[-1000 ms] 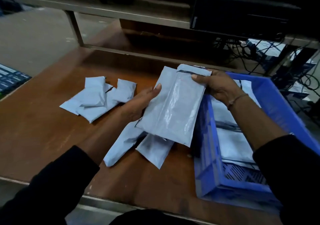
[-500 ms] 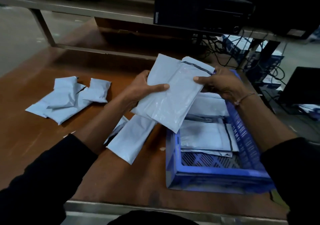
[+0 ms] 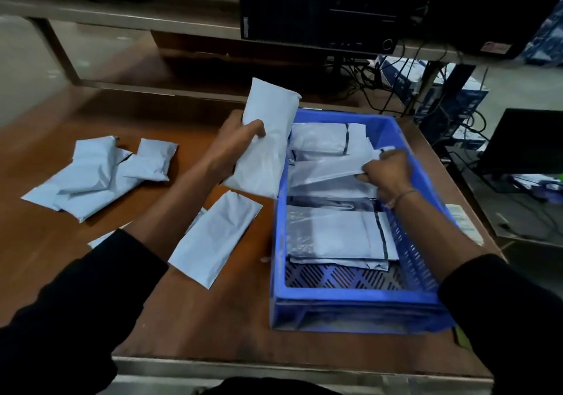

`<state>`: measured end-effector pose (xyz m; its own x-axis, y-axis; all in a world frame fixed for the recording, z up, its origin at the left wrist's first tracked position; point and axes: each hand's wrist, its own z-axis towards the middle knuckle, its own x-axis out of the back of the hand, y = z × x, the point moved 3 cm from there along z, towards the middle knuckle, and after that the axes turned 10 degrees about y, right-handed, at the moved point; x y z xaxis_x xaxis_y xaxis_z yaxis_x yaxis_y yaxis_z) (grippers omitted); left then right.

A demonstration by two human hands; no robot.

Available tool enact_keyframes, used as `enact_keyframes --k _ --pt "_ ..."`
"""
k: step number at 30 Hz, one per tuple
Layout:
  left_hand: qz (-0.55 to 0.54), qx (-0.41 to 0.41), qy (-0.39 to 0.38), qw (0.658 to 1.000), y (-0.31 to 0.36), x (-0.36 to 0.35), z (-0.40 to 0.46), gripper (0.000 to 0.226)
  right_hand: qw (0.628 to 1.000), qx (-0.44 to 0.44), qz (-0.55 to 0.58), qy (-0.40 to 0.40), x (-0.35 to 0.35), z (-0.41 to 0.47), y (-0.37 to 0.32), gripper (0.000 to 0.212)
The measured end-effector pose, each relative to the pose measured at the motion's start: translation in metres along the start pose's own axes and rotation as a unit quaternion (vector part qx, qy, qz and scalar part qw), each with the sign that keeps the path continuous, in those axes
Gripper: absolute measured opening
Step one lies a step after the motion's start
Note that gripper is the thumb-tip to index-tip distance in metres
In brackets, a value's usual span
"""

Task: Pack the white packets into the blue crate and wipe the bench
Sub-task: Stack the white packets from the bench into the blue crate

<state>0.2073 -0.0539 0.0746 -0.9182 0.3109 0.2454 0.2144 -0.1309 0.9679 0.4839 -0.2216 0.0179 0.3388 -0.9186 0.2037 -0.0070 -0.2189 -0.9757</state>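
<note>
- Left hand (image 3: 236,141) fingers grip a white plastic mailer packet (image 3: 265,144), upright at the blue slotted plastic crate (image 3: 350,300) rim.
- Right hand (image 3: 385,170) pinches another packet (image 3: 329,170) inside the crate.
- Loose packets (image 3: 97,175) lie on the brown tabletop (image 3: 45,257).
- Risk: the glossy film slips and the upright packet drops outside the rim.

A packet (image 3: 268,138) is held by the left hand (image 3: 234,144) just left of the crate (image 3: 350,300); more packets (image 3: 97,175) lie further left.
</note>
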Motion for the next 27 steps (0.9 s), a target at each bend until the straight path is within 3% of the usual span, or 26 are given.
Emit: enact_keyframes --k 4,8,14,19,24,26,27 --pt "0.008 -0.016 -0.010 1.000 0.004 -0.001 0.002 0.045 0.984 0.007 -0.175 -0.017 -0.016 -0.004 0.025 0.091" --pt "0.009 -0.042 -0.053 0.998 0.008 0.004 0.008 0.041 0.887 0.123 -0.438 -0.075 -0.010 -0.013 0.014 0.085" --pt "0.017 -0.061 -0.126 0.990 0.016 0.000 0.009 0.048 0.768 0.192 -0.592 -0.148 -0.004 -0.010 0.010 0.076" --pt "0.028 -0.070 -0.171 0.982 0.026 -0.019 0.006 0.055 0.768 0.194 -0.589 -0.164 0.003 -0.017 -0.010 0.064" --pt "0.068 -0.071 -0.268 0.958 0.038 -0.050 -0.001 0.052 0.857 0.282 -0.431 -0.004 0.038 -0.014 -0.058 0.038" --pt "0.111 -0.064 -0.304 0.944 0.039 -0.063 -0.004 0.056 0.841 0.343 -0.419 0.019 0.052 -0.013 -0.076 0.056" --pt "0.141 -0.066 -0.318 0.935 0.040 -0.070 -0.006 0.057 0.812 0.379 -0.445 0.001 0.056 -0.013 -0.080 0.074"
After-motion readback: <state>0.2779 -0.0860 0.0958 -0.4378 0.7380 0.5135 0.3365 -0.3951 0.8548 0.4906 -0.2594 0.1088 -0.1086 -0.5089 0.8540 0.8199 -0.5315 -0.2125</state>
